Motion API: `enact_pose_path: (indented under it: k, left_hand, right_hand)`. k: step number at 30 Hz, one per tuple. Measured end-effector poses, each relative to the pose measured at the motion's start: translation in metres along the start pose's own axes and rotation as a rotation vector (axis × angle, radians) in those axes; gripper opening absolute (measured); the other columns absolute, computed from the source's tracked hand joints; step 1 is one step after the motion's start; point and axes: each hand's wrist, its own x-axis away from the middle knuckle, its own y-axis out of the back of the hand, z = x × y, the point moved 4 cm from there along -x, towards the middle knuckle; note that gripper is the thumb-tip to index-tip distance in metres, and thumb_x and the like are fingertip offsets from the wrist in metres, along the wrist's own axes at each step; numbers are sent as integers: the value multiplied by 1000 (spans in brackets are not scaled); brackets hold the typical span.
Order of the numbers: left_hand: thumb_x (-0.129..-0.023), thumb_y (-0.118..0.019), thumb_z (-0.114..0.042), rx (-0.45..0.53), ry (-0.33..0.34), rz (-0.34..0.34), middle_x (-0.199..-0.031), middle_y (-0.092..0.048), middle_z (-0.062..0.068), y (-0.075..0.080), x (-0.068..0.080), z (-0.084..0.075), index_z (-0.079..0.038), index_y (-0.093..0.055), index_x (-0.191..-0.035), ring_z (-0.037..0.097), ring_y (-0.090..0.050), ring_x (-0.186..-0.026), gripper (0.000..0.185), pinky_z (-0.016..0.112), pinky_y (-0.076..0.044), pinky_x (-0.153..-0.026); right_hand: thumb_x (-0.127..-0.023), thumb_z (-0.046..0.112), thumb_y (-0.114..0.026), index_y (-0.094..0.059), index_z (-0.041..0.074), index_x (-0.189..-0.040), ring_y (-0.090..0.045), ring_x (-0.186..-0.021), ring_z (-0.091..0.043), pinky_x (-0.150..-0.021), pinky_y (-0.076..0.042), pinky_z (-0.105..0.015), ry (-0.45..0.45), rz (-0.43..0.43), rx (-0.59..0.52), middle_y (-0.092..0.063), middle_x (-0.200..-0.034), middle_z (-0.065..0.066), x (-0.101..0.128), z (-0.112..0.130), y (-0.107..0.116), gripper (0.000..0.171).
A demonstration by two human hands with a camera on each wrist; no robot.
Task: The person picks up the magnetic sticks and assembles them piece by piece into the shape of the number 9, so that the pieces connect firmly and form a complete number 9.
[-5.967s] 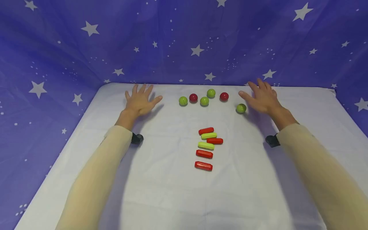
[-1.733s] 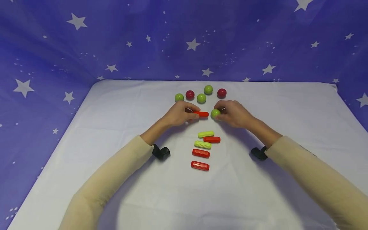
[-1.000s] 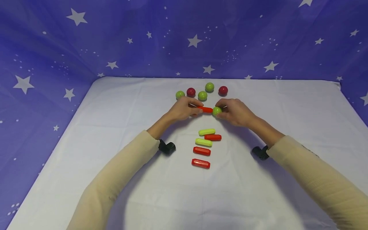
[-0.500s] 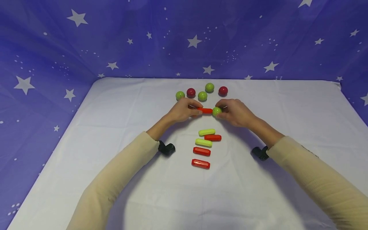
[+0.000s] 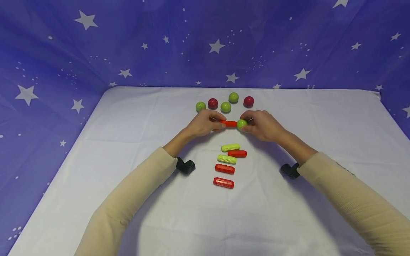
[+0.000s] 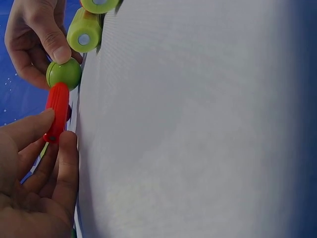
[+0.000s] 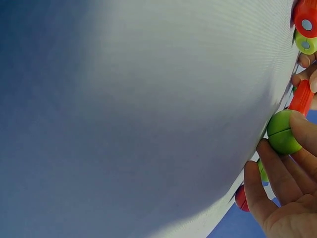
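Observation:
My left hand [image 5: 205, 124] pinches one end of a short red rod [image 5: 229, 123] just above the white tablecloth [image 5: 128, 149]. Between its fingers my right hand [image 5: 259, 124] grips a green ball [image 5: 241, 123]. The ball touches the rod's right end. In the left wrist view the red rod [image 6: 57, 111] meets the green ball [image 6: 63, 73] end on. In the right wrist view the green ball [image 7: 283, 131] sits between my fingertips, and the red rod [image 7: 301, 97] lies beyond it.
Behind my hands lie three green balls [image 5: 225, 106] and two dark red balls [image 5: 213, 102]. In front lies a column of green rods [image 5: 230, 147] and red rods [image 5: 223, 182]. Starry blue cloth [image 5: 192, 42] walls in the table.
Since six seconds ago both hands came in from the far corners; the left picked up a red rod, the right a green ball. Over the last second they hold almost still, joined.

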Motion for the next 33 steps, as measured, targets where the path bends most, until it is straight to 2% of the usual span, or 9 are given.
enact_pose_path:
  k: [6, 10, 13, 19, 22, 27, 33]
  left_hand:
    - [-91, -72, -11, -1, 7, 5, -103, -68, 7, 2, 1, 1, -3, -70, -114, 18, -64, -79, 25, 27, -52, -72]
    - [-91, -72, -13, 82, 22, -31, -104, -67, 8, 12, 2, 4, -2, -69, -114, 21, -66, -82, 26, 31, -55, -71]
    - [-92, -72, -17, 178, 28, -121, -101, -67, 9, 28, 2, 6, -2, -69, -112, 25, -64, -85, 26, 33, -56, -68]
    - [-91, -72, -19, 312, 35, -422, -96, -62, 8, 59, 1, 18, -1, -68, -113, 24, -60, -87, 28, 30, -56, -57]
    - [-91, -73, -19, 328, 68, -493, -104, -59, 8, 66, -1, 28, -1, -65, -120, 20, -59, -87, 36, 29, -56, -57]
    - [-90, -74, -18, 314, 105, -458, -125, -59, 13, 66, -4, 39, -3, -60, -130, 19, -61, -101, 46, 29, -56, -58]
    - [-89, -75, -14, 314, 117, -343, -135, -56, 10, 61, -7, 44, -7, -56, -138, 19, -57, -115, 53, 29, -55, -53]
  right_hand:
    - [-87, 3, -74, -63, -4, -121, -64, -106, -34, -95, -48, -47, -1, -1, 2, -67, -114, -18, 0, 0, 0, 36]
    - [-88, 3, -73, -63, -4, -121, -64, -106, -34, -95, -48, -48, 1, 2, 4, -67, -114, -18, 0, -1, 0, 36]
    - [-88, 3, -74, -63, -4, -121, -64, -106, -33, -95, -48, -47, -1, 2, 8, -67, -114, -18, 0, -1, 0, 36]
    - [-87, 3, -74, -63, -3, -122, -64, -106, -33, -95, -48, -47, -4, 2, 9, -67, -114, -17, 0, -1, 0, 37]
    - [-87, 3, -73, -63, -4, -122, -64, -106, -34, -95, -48, -47, 2, 2, 7, -67, -114, -18, 0, -1, 0, 37]
    - [-87, 3, -74, -63, -4, -122, -64, -106, -34, -95, -48, -47, 0, 4, 6, -67, -115, -18, 0, -1, -1, 37]
    - [-88, 4, -73, -63, -4, -123, -64, -107, -34, -96, -47, -48, -3, 5, 20, -67, -115, -18, 0, -1, 0, 37]
